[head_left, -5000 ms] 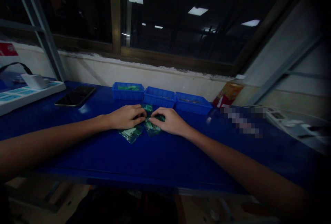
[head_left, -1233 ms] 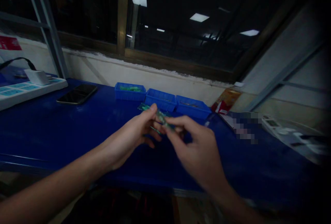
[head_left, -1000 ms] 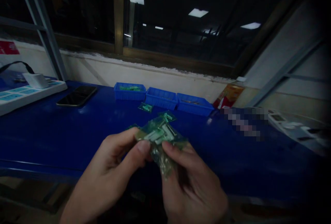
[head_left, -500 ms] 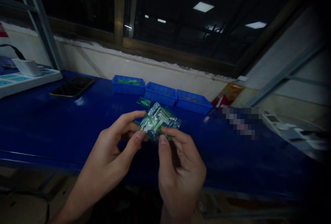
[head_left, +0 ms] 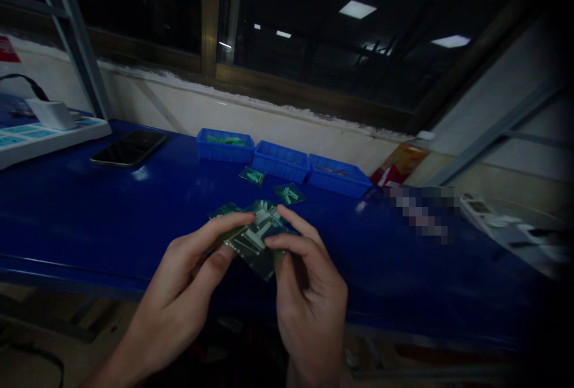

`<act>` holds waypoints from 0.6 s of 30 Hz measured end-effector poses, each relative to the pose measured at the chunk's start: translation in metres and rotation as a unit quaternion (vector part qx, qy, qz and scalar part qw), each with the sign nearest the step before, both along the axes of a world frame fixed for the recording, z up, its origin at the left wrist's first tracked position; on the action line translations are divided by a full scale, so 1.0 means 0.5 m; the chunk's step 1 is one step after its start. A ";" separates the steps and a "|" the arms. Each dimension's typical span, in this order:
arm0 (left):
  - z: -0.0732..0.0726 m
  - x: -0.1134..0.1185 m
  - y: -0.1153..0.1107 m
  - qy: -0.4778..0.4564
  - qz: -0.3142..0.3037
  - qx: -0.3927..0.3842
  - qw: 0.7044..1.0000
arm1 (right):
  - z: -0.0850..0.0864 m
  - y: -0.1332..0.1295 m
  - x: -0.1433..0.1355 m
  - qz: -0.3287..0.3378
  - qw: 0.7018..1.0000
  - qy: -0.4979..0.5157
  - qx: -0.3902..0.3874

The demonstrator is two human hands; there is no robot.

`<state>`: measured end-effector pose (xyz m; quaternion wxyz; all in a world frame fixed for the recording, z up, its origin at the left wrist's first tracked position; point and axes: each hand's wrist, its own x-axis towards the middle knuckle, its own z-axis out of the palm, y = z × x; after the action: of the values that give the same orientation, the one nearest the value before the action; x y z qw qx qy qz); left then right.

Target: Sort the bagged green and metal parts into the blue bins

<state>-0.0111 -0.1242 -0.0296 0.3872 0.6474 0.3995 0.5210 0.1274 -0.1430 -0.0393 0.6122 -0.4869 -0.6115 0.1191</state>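
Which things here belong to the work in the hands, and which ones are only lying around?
In use:
- left hand and right hand, both pinching the small green bag
- two more green bags on the table
- three blue bins

Lying about:
- phone
- white tray
- red packet

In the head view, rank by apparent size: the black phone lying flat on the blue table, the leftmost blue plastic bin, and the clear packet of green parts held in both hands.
1. Clear packet of green parts, pinched by left hand and right hand; its nearness to the camera inflates it.
2. Black phone and leftmost blue plastic bin: they look alike, so no ranking.
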 end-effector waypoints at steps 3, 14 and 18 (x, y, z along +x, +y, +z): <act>-0.003 -0.002 -0.001 -0.010 0.030 0.024 0.999 | 0.008 -0.006 0.002 0.042 0.998 0.029 -0.040; -0.008 0.005 0.015 -0.025 0.062 0.049 0.997 | 0.008 -0.007 -0.001 0.092 0.988 0.057 -0.108; -0.002 0.002 0.012 0.007 0.054 0.109 0.993 | 0.003 -0.007 -0.013 0.017 0.998 0.036 -0.045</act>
<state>-0.0100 -0.1181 -0.0305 0.2825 0.6669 0.3776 0.5769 0.1207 -0.1466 -0.0376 0.6091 -0.4987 -0.5916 0.1740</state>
